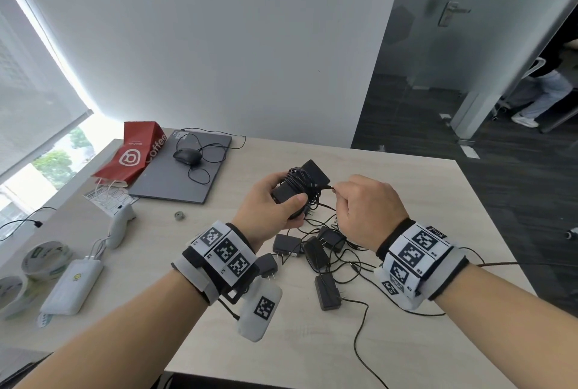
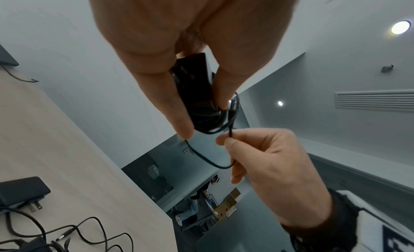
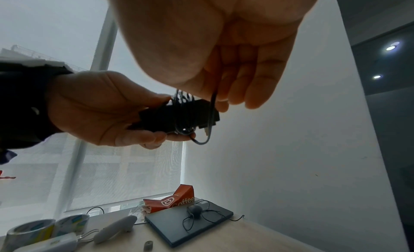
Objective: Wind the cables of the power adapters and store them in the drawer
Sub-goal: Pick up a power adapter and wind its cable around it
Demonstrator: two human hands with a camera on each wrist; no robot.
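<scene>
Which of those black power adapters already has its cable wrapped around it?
The adapter gripped in the left hand, raised above the table. The other adapters lie below with loose cables.

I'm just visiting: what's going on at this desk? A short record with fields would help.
held item: black power adapter, cable wound round it
left hand: grips the adapter
right hand: pinches the loose cable end
still on table: several unwound adapters, cables tangled
nearby: closed laptop with mouse on it, red coffee bag
drawer: not in view
</scene>
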